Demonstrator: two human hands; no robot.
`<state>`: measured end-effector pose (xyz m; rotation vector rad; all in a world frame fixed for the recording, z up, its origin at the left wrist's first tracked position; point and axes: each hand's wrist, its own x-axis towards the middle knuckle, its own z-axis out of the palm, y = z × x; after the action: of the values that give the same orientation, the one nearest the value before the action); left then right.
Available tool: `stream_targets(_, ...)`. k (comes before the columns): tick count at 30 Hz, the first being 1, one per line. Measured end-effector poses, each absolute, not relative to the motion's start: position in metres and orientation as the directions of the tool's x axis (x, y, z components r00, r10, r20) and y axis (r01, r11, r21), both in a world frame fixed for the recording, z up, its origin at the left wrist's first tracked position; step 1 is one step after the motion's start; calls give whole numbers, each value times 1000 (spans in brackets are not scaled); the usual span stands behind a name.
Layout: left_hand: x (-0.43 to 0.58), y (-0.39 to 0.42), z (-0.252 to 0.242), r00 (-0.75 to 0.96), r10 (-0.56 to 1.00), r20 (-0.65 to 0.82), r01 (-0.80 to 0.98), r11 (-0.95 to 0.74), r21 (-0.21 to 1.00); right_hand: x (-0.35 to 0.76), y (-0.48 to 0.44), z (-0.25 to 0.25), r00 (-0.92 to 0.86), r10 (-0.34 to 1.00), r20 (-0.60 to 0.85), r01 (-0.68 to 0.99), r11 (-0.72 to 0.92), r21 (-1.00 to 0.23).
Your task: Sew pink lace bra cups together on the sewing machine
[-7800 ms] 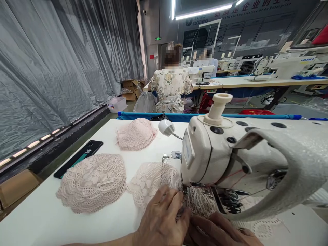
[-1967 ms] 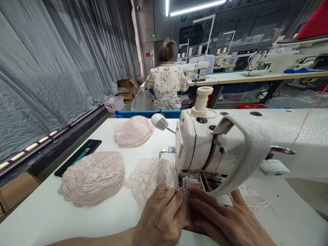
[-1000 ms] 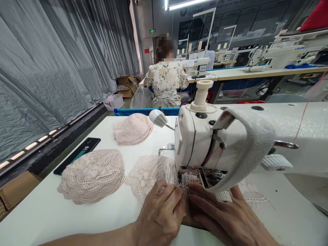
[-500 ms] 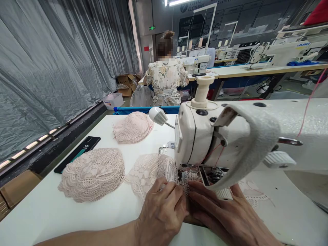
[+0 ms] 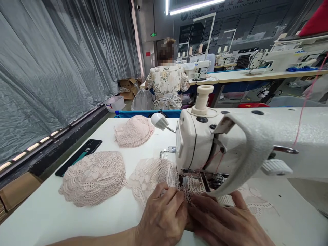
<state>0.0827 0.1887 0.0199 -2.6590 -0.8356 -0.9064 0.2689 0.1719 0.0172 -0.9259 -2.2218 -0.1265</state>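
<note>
Stitching step: pink lace (image 5: 151,174) lies under the sewing machine (image 5: 205,143) needle on the white surface (image 5: 64,218). The left hand (image 5: 164,218) presses it with bent fingertips and the right hand (image 5: 225,225) lies flat and open on it. Feeding onward likely calls for even, two-handed guidance.

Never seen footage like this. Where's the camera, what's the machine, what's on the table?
One camera, worn on a person's head, looks forward and down. The white body is a sewing machine on a white table. The person's left hand, fingers bent, and right hand, laid flat, rest on a pink lace piece under the machine's head. A near lace cup and a far lace cup lie left of it, by a dark phone. Another person is at a bench behind, back turned.
</note>
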Motion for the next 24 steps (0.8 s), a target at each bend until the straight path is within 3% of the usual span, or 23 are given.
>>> stream_targets(9,80,191,20,674,420,608,568,-821,-62,271,173,19,-562,616,552,659,737,-151)
stream_targets(15,79,191,16,674,408,616,573,-815,-87,266,179,7,-486,498,719,657,750,-76)
stream_targets(20,79,191,16,653,349,672,562,-818,-121,266,179,18,-601,528,600,643,766,-31)
stream_targets(24,79,191,14,661,358,660,566,-815,-125,267,179,18,-507,476,718,662,749,-29)
